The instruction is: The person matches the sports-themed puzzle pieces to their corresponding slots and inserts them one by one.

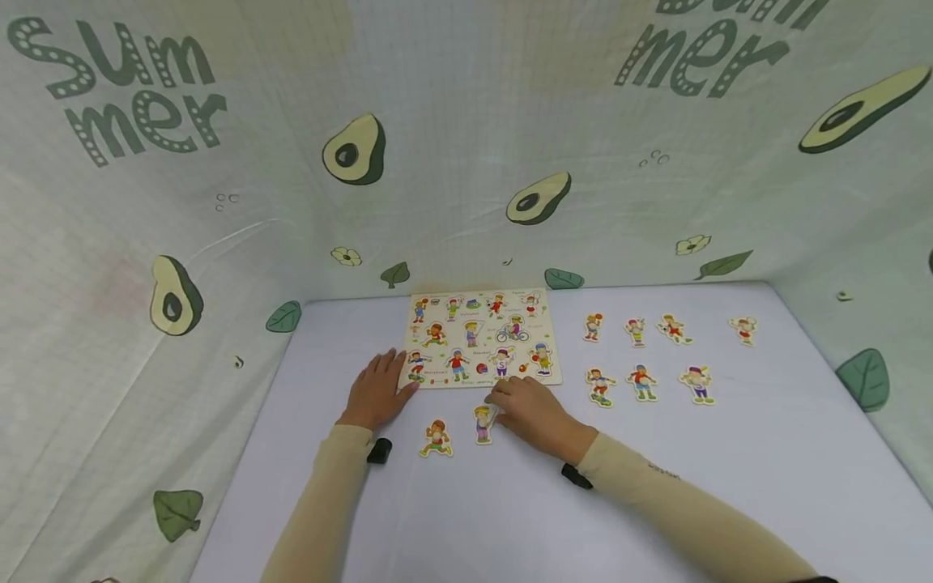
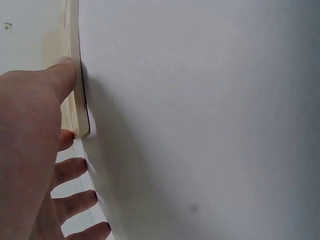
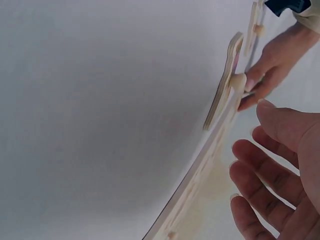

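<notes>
A wooden puzzle board (image 1: 554,377) printed with sports figures lies at the back of the table. My left hand (image 1: 373,394) rests at its lower left corner, with the thumb on the front edge and the other fingers spread along the side. A figure piece with a yellow hat and purple trousers (image 1: 482,424) lies just in front of the board. Beside that piece is my right hand (image 1: 532,413); in the right wrist view its fingers (image 3: 265,185) are loosely bent, apart from the knobbed piece (image 3: 226,80). A running-figure piece (image 1: 436,438) lies to the left.
To the right of the board, several loose figure pieces lie in two rows, among them a basketball figure (image 1: 593,327), a skateboarder (image 1: 600,387) and a baseball figure (image 1: 697,384). A patterned cloth (image 1: 452,162) hangs behind the table (image 1: 466,518).
</notes>
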`<state>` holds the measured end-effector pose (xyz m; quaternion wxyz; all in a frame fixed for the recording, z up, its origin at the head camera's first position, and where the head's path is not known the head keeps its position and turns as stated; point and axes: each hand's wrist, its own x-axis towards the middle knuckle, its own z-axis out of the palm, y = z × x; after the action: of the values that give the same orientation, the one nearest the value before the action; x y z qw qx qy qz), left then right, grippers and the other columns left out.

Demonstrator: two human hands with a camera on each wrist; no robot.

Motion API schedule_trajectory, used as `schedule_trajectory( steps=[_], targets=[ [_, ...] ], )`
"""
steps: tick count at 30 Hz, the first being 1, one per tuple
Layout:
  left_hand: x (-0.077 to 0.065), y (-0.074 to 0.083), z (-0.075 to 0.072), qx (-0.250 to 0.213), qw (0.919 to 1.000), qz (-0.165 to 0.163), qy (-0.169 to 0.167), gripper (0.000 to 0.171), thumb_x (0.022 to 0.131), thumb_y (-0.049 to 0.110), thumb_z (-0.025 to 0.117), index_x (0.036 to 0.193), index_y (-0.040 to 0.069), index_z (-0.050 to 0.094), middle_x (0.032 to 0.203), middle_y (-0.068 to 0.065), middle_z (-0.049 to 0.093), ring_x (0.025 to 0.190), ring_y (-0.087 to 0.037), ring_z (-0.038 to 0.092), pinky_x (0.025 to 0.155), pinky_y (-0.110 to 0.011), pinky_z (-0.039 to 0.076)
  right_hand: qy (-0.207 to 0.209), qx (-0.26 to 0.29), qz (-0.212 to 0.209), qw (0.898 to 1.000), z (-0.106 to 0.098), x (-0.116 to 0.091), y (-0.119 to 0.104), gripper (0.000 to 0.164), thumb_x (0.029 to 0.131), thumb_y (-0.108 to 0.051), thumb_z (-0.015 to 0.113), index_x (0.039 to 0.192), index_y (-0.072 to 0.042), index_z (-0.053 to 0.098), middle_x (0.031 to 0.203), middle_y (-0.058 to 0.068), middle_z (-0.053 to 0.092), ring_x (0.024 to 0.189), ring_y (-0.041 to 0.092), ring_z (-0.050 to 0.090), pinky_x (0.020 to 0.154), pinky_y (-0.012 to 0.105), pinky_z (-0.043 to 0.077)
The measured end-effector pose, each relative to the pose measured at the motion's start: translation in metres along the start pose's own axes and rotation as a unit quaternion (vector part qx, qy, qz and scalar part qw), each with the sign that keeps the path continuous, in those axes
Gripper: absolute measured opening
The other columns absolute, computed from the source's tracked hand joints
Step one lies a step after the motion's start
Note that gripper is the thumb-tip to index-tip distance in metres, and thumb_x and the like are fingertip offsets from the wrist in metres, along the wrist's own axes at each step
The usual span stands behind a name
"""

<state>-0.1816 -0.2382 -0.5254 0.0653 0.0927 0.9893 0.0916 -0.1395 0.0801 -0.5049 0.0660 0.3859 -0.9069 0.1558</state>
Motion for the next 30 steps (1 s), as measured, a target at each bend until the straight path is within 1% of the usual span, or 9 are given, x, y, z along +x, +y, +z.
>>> schedule_trajectory(
  steps=[4, 8, 12, 17, 26, 30],
  targets=[
    [0.001, 0.001, 0.0, 0.015, 0.9998, 0.004, 0.012, 0.073, 0.106, 0.045, 0.062, 0.16, 0.0, 0.041, 0.164, -0.025, 0.041, 0.151, -0.045, 0.04, 0.119, -0.062, 0.04, 0.013, 0.003, -0.011, 1.0, 0.004, -0.002, -0.003, 0.031, 0.087, -0.017, 0.089, 0.115, -0.012, 0.077, 0.11, 0.001, 0.073, 0.104, 0.021, 0.069, 0.088, 0.037, 0.057],
    [0.002, 0.002, 0.0, 0.029, 0.9995, 0.0, 0.009, 0.073, 0.106, 0.047, 0.062, 0.16, 0.001, 0.043, 0.163, -0.024, 0.043, 0.149, -0.043, 0.042, 0.115, -0.061, 0.044, 0.017, 0.009, -0.014, 1.0, 0.005, -0.003, -0.005, 0.031, 0.088, -0.019, 0.089, 0.115, -0.012, 0.076, 0.111, 0.001, 0.073, 0.105, 0.021, 0.069, 0.089, 0.037, 0.057],
    [0.003, 0.003, -0.002, 0.034, 0.9994, -0.004, 0.003, 0.073, 0.106, 0.048, 0.063, 0.16, 0.002, 0.044, 0.163, -0.023, 0.044, 0.149, -0.043, 0.043, 0.114, -0.06, 0.046, 0.014, 0.019, -0.015, 1.0, 0.004, -0.004, -0.007, 0.031, 0.088, -0.021, 0.088, 0.116, -0.012, 0.076, 0.112, 0.001, 0.072, 0.107, 0.021, 0.069, 0.091, 0.038, 0.057],
    [0.004, 0.003, -0.002, 0.037, 0.9993, -0.005, 0.002, 0.074, 0.106, 0.046, 0.064, 0.16, 0.001, 0.043, 0.162, -0.023, 0.044, 0.149, -0.043, 0.043, 0.115, -0.059, 0.046, 0.013, 0.024, -0.017, 0.999, 0.006, -0.003, -0.01, 0.031, 0.088, -0.019, 0.089, 0.115, -0.012, 0.077, 0.109, 0.0, 0.072, 0.105, 0.02, 0.068, 0.091, 0.037, 0.056],
    [0.006, 0.005, -0.004, 0.036, 0.9993, -0.009, -0.009, 0.074, 0.105, 0.045, 0.066, 0.16, 0.001, 0.043, 0.163, -0.023, 0.043, 0.149, -0.044, 0.042, 0.115, -0.059, 0.046, -0.006, 0.009, -0.014, 1.0, 0.013, 0.002, -0.014, 0.02, 0.086, -0.017, 0.09, 0.102, -0.016, 0.079, 0.099, -0.004, 0.072, 0.095, 0.016, 0.066, 0.083, 0.034, 0.054],
    [0.006, 0.005, -0.004, 0.039, 0.9991, -0.011, -0.011, 0.073, 0.105, 0.044, 0.066, 0.16, 0.001, 0.043, 0.163, -0.023, 0.043, 0.149, -0.044, 0.042, 0.114, -0.059, 0.047, -0.014, -0.004, -0.005, 1.0, 0.016, 0.005, -0.015, 0.019, 0.086, -0.018, 0.089, 0.103, -0.017, 0.079, 0.099, -0.004, 0.073, 0.092, 0.016, 0.066, 0.081, 0.034, 0.053]
  ],
)
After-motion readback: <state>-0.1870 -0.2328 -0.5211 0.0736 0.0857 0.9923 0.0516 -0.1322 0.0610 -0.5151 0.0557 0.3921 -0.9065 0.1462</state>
